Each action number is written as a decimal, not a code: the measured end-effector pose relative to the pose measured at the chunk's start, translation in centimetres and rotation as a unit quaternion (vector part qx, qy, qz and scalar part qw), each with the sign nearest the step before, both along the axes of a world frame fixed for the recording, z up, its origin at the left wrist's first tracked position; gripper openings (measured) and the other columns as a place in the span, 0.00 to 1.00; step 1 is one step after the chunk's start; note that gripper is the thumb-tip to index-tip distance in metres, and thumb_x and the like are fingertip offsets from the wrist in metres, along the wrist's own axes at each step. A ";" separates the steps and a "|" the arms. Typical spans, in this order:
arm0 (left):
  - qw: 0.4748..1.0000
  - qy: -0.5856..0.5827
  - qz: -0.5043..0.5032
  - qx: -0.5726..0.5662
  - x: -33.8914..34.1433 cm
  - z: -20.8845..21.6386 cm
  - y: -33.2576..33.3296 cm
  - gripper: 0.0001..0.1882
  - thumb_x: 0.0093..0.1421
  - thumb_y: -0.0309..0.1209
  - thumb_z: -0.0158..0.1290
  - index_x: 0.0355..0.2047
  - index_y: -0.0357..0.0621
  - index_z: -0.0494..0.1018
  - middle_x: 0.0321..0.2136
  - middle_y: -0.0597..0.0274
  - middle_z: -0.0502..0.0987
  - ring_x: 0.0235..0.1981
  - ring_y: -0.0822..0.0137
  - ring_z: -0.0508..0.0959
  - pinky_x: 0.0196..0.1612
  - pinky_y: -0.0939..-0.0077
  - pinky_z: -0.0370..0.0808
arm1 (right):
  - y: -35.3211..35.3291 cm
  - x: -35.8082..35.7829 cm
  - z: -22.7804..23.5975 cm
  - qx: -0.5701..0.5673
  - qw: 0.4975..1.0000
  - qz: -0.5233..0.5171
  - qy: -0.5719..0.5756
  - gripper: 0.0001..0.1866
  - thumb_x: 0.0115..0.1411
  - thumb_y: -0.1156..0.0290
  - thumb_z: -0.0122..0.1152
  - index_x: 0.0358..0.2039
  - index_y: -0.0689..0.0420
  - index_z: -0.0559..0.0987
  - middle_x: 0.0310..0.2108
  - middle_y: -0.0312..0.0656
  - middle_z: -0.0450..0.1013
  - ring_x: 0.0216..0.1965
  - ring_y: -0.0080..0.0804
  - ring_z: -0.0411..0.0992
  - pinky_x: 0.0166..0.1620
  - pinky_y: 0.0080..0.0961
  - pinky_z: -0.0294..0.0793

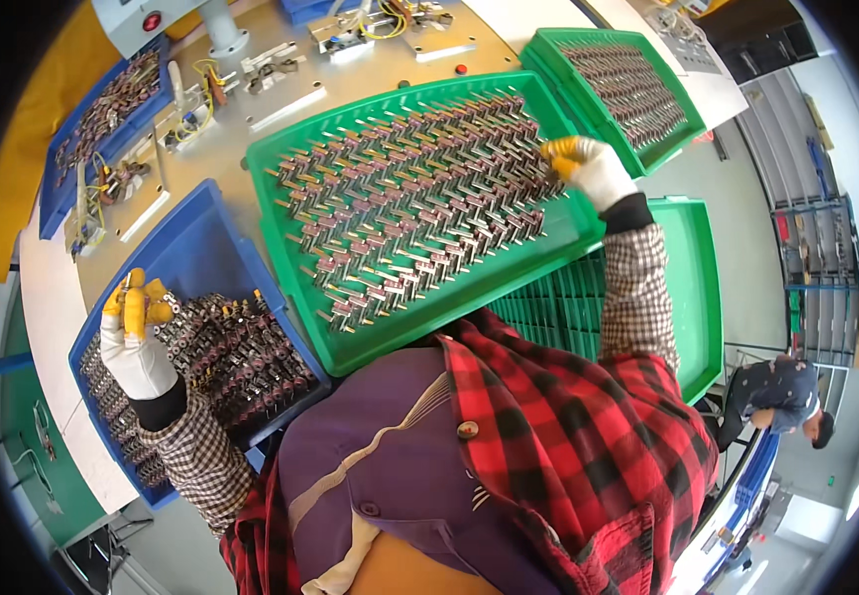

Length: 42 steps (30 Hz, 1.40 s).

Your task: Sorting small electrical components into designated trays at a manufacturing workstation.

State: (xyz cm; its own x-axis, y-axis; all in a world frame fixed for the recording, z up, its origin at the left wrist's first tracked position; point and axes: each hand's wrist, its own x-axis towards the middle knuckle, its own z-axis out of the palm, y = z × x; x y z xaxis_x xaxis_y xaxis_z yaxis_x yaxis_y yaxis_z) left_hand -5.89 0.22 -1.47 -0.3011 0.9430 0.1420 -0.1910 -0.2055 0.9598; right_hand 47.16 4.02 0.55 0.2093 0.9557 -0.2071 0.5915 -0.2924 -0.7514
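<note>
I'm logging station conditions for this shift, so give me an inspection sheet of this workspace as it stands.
Surface: beige workbench, mostly covered by trays and fixtures.
Job's things: green tray holds rows of small metal parts; blue bin holds a loose heap of the same parts.
Clutter: second green tray of parts behind; an emptier green tray underneath; another blue bin at far left.
Hands: both gloved; left hand pinches a part over the blue bin; right hand is at the green tray's right edge, fingertips on the parts.
Cables: yellow wires on the fixtures.
Surroundings: metal fixtures, shelving at right, another person bent over nearby.
</note>
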 end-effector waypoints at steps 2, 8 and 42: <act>1.000 0.002 -0.011 -0.005 0.2 -0.3 0.0 0.09 0.55 0.23 0.50 0.37 0.35 0.70 0.35 0.54 0.75 0.26 0.66 0.76 0.22 0.86 0.72 | -2.3 0.0 -0.4 -0.017 0.999 0.003 -0.045 0.08 0.49 0.77 0.55 0.32 0.59 0.77 0.27 0.39 0.74 0.24 0.27 0.70 0.29 0.16 0.70; 0.999 0.026 -0.019 -0.020 0.6 0.1 -0.3 0.10 0.55 0.24 0.50 0.38 0.35 0.70 0.35 0.54 0.74 0.26 0.65 0.76 0.22 0.86 0.71 | -4.7 -1.0 -2.1 -0.033 0.988 0.015 -0.151 0.12 0.47 0.78 0.56 0.35 0.59 0.77 0.26 0.39 0.75 0.23 0.28 0.69 0.28 0.19 0.70; 0.959 -0.028 -0.207 -0.190 5.3 12.0 -6.3 0.21 0.54 0.39 0.52 0.39 0.32 0.69 0.26 0.55 0.75 0.24 0.71 0.76 0.26 0.87 0.72 | -3.3 -28.0 12.5 0.343 0.797 0.483 -0.119 0.09 0.47 0.70 0.59 0.31 0.53 0.76 0.27 0.38 0.69 0.25 0.33 0.68 0.27 0.24 0.69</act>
State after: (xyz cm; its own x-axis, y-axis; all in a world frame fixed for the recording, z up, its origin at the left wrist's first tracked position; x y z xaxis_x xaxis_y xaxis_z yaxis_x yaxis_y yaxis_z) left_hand -0.60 -6.04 10.57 0.1123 0.9642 -0.2404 -0.2348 0.2608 0.9364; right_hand 19.11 0.76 13.03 -0.7369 0.5665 0.3687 0.4418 0.8165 -0.3716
